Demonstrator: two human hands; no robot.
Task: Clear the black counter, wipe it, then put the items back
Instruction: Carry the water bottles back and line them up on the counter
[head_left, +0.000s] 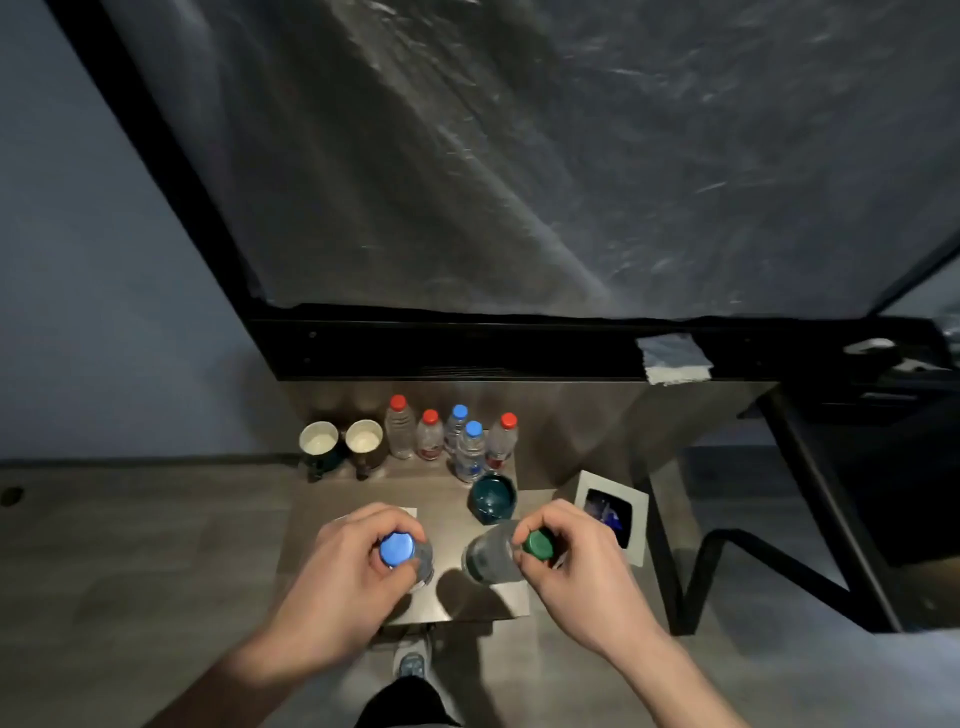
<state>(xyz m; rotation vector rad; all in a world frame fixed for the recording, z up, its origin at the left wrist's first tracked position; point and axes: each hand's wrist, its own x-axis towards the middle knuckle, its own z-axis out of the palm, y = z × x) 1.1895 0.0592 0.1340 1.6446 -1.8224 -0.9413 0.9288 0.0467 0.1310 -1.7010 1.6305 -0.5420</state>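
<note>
The left fingers (363, 525) clamp a blue-capped bottle (397, 549) and the right fingers (550, 525) a green-capped one (537, 544), both low in the frame's centre over a brown stand (452, 530). That stand already carries 5 bottles (470, 452), 2 mugs (340, 441) and a bowl (492, 500), so clearing looks well along, or putting back barely begun; I cannot tell which. The black worktop (467, 353) shows only edge-on at mid-frame with a cloth (675, 358) on it, its top surface hidden.
</note>
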